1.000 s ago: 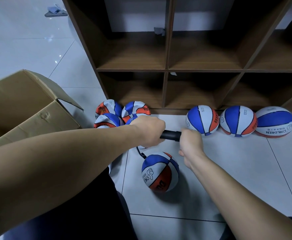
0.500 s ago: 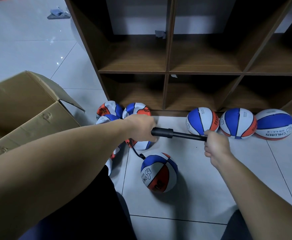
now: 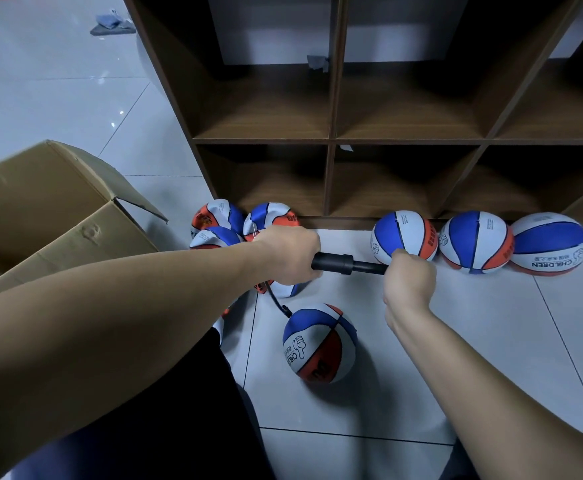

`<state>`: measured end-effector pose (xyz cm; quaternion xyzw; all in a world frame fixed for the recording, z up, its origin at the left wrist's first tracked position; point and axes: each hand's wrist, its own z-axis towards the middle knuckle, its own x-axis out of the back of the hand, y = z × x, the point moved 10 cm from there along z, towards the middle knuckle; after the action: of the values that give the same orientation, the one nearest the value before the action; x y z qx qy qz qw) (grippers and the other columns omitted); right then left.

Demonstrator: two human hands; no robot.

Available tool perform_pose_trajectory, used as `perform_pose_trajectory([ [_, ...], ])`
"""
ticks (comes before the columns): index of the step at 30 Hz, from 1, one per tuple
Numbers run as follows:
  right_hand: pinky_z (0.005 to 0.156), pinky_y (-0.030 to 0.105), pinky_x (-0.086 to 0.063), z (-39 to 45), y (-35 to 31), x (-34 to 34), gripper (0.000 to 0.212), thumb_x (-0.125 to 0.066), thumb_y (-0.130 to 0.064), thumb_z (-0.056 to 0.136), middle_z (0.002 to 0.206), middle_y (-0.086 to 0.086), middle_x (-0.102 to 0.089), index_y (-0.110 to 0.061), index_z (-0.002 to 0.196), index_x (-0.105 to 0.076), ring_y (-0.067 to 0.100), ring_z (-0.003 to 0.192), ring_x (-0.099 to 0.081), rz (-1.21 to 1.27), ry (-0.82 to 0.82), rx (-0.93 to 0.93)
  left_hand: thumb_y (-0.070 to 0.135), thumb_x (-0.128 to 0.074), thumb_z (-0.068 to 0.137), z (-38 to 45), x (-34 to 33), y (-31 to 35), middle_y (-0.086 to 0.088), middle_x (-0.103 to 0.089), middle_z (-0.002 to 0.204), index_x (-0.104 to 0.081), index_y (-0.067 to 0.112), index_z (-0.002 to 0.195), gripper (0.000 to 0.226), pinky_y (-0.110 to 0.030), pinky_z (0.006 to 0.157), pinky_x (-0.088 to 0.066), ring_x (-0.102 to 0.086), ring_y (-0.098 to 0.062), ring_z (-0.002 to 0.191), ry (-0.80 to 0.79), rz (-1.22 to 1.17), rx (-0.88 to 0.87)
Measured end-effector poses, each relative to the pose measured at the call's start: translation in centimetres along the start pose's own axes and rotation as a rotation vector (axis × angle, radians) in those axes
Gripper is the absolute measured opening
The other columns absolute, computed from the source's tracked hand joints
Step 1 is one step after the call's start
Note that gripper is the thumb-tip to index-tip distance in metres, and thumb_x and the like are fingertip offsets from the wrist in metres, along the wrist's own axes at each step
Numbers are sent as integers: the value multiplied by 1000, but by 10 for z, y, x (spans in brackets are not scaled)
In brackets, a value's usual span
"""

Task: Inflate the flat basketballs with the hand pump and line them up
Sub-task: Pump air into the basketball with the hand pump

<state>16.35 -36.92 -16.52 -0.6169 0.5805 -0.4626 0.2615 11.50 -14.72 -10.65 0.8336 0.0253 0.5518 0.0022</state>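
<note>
right hand (image 3: 409, 282) pushed handle back toward left since half-second ago, left hand (image 3: 292, 258) gripping hand pump (image 3: 335, 263) barrel

you're looking at a black hand pump (image 3: 342, 263) with a black hose (image 3: 276, 299). the basketball (image 3: 319, 344) on the hose is showing blue, white and orange-red panels with black seams and black lettering. the three lined-up balls (image 3: 475, 242) are wearing the same blue, white and orange-red. the flat balls (image 3: 219, 216) are matching them. the shelf unit (image 3: 335, 109) is showing dark brown woodgrain, the cardboard box (image 3: 51, 209) plain tan, the floor tiles (image 3: 491, 341) pale grey-white.
</note>
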Motion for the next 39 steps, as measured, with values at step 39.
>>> perform_pose_trajectory([
  [39, 50, 30, -18, 13, 28, 25, 22, -52, -15, 90, 67, 1, -26, -19, 76, -36, 21, 59, -18, 23, -64, -162, 49, -65, 94, 0, -10, -12, 2, -64, 73, -65, 25, 83, 27, -32, 57, -47, -62, -21, 66, -71, 18, 0],
])
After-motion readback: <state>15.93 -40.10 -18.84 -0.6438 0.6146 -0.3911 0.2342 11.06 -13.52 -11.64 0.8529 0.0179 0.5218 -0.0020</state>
